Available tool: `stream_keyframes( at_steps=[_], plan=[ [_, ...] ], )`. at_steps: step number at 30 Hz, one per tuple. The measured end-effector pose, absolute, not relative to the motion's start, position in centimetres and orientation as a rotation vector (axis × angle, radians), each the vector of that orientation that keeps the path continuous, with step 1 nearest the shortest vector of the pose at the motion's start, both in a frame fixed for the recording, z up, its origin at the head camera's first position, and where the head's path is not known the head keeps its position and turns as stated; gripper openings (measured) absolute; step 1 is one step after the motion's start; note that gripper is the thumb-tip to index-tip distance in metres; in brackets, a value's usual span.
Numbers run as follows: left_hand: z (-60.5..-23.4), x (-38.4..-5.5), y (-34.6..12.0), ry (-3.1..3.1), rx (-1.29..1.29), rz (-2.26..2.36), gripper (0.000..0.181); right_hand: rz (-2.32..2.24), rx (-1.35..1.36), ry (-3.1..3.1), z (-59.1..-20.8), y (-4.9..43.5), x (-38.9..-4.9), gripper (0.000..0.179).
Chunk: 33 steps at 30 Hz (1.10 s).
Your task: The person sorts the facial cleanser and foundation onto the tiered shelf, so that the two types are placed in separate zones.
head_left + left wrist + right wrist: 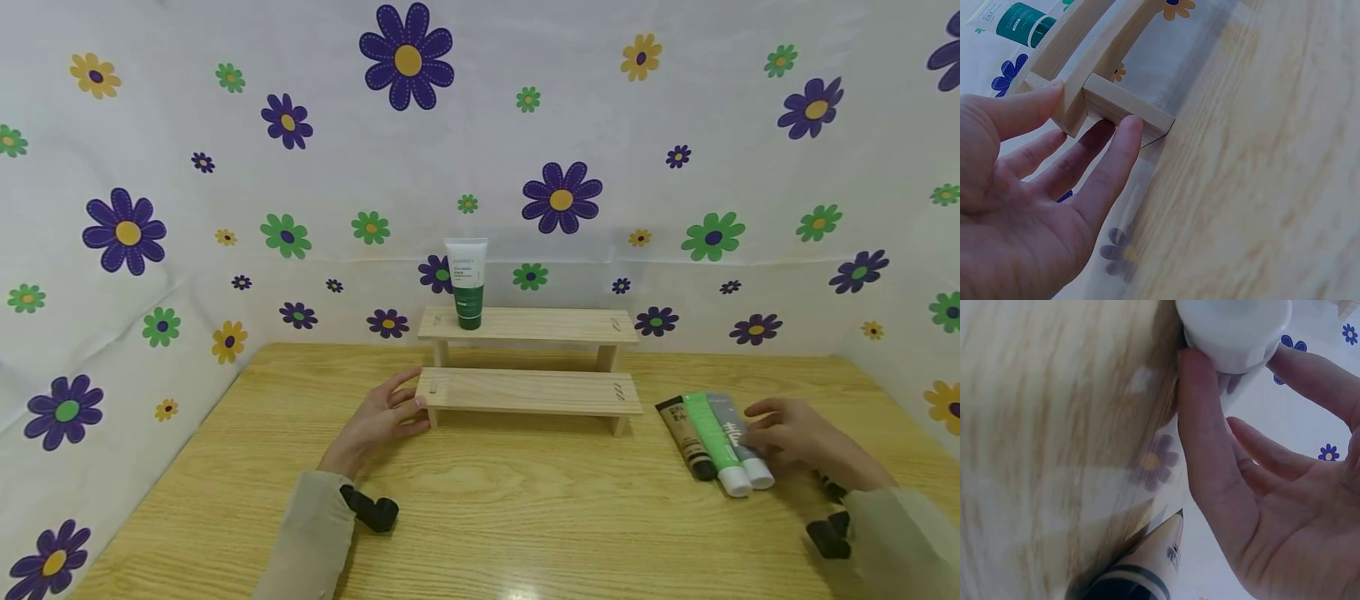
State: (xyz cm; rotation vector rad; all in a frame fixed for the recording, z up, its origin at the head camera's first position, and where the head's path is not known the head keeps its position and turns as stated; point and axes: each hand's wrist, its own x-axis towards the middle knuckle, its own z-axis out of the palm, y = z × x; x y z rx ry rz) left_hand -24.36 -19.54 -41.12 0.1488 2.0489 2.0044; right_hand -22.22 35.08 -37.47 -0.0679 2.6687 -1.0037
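My left hand [382,417] grips the left end of the two-step wooden shelf [525,390], with the thumb on the lower board's edge and fingers by its leg [1125,106]. On the upper step a white-and-green squeeze tube [468,283] stands on its cap. To the shelf's right my right hand [795,437] is beside a grey tube [731,425], its loosely bent fingers at the tube's edge. In the right wrist view, fingertips reach either side of a white cap [1235,337]. A green tube [712,442] and a brown tube [684,433] lie next to the grey one.
A brown tube with a dark cap [1154,556] shows low in the right wrist view. The wood-grain table [495,508] carries everything. A white flowered cloth [480,133] hangs behind and at both sides.
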Motion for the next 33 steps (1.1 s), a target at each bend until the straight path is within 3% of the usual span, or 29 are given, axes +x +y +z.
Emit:
stream_keyframes(
  at_steps=[33],
  plan=[
    [-41.2,-24.4,-19.6,2.046,0.141,2.006,0.06,-1.305,0.038,2.479,-35.6,35.5,-22.5,0.062]
  ],
)
